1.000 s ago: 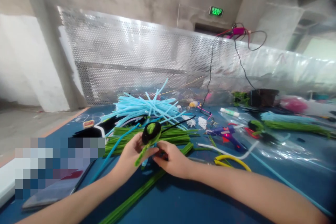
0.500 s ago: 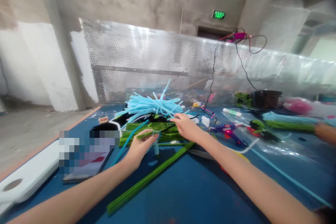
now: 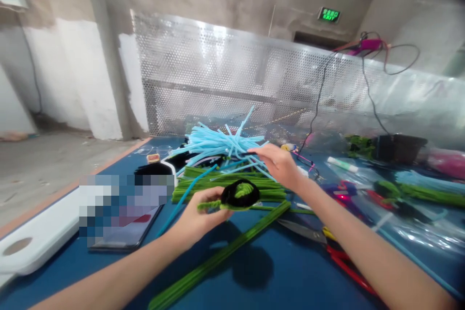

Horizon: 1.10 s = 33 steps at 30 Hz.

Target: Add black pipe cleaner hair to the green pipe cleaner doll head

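Observation:
My left hand [image 3: 198, 215] is closed on the green stem of a pipe-cleaner piece, a black coil with a green centre [image 3: 240, 194], held just above the blue table [image 3: 290, 276]. My right hand [image 3: 278, 164] reaches forward over the pile of light blue pipe cleaners [image 3: 221, 145], with thumb and fingers pinched on a thin black pipe cleaner at the pile's edge. A bundle of green pipe cleaners [image 3: 225, 181] lies between the two hands.
A long green bundle [image 3: 218, 261] lies diagonally across the table. Red-handled scissors [image 3: 327, 247] rest under my right forearm. A phone [image 3: 123, 232] and a white board [image 3: 32, 242] sit at left. A glue gun [image 3: 341, 193], cables and more pipe cleaners crowd the right, before a perforated metal panel [image 3: 236, 77].
My right hand left the coiled piece and moved forward to the blue pile, where it now pinches a black strand. My left hand raised the coil. The view shifted left.

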### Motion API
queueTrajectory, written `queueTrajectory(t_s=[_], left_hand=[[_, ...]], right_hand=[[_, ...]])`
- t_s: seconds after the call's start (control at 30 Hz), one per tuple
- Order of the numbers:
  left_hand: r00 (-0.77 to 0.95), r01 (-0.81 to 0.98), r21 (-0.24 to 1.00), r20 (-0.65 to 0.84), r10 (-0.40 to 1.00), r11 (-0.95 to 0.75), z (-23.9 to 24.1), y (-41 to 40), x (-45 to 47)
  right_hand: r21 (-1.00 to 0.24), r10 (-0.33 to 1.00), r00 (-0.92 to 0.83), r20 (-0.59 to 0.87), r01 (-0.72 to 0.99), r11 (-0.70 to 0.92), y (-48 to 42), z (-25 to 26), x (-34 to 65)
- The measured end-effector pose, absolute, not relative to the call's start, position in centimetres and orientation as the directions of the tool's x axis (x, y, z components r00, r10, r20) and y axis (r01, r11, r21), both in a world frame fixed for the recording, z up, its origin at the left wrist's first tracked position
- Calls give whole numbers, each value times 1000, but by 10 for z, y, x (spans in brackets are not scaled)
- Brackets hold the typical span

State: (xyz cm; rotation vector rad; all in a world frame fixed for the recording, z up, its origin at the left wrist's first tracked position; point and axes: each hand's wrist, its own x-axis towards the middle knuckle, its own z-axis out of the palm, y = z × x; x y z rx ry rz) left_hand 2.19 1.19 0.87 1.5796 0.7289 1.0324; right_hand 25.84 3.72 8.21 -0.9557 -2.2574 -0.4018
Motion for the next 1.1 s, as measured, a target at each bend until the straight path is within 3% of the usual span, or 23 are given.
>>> queueTrajectory(t_s=[0.23, 0.5, 0.8, 0.9, 1.1], left_hand=[[520, 7, 952, 257, 815, -305, 12, 14, 13], [549, 40, 950, 239, 801, -311, 12, 15, 12], [587, 50, 934, 259, 767, -354, 11, 11, 13], [600, 50, 928, 267, 754, -368, 12, 10, 14], [650, 6, 917, 299, 698, -398, 26, 17, 6]], right_hand=[[104, 389, -605, 695, 620, 778, -16, 132, 242], [83, 423, -736, 529, 541, 837, -43, 137, 222], [281, 376, -780, 500, 556, 782, -56, 136, 214], [244, 396, -796, 458, 540, 805, -57, 136, 214], [55, 448, -762, 468, 530, 846, -57, 136, 214]])
